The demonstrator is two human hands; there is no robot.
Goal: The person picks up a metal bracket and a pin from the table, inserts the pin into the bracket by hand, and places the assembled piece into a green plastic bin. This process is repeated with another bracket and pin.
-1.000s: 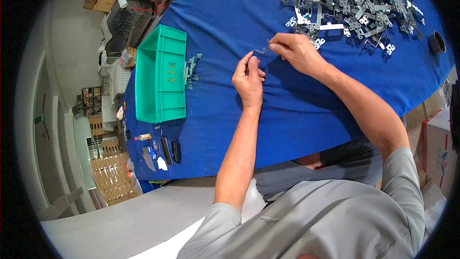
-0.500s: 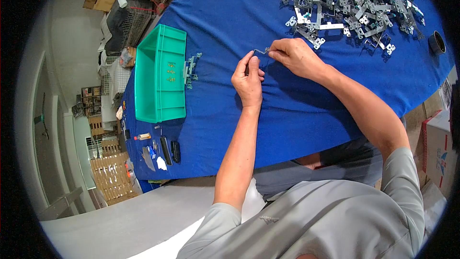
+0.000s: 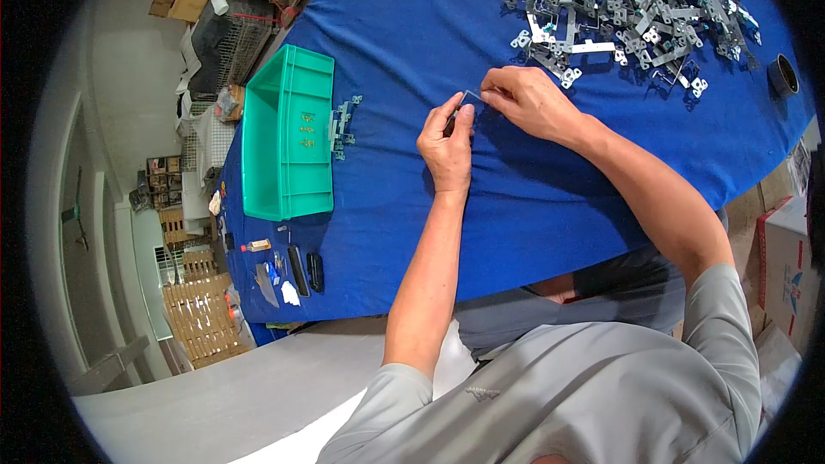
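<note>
A thin bent metal piece (image 3: 471, 94) spans the short gap between my two hands above the blue cloth. My left hand (image 3: 446, 148) pinches its left end between thumb and fingers. The fingertips of my right hand (image 3: 534, 101) are closed on the other end and partly cover it. Up and to the right lies a large heap of metal brackets (image 3: 636, 13). Left of my hands, a few similar brackets (image 3: 344, 127) rest against the side of a green plastic bin (image 3: 308, 189).
A dark round cup (image 3: 783, 77) stands near the right table edge. At the lower left lie a small bottle (image 3: 256, 246), a black case (image 3: 315, 272) and other small items. A printed carton (image 3: 786, 258) stands beside the table at right.
The metal piece has turned between my fingers, and my left thumb now presses up against it. Both hands have otherwise barely moved.
</note>
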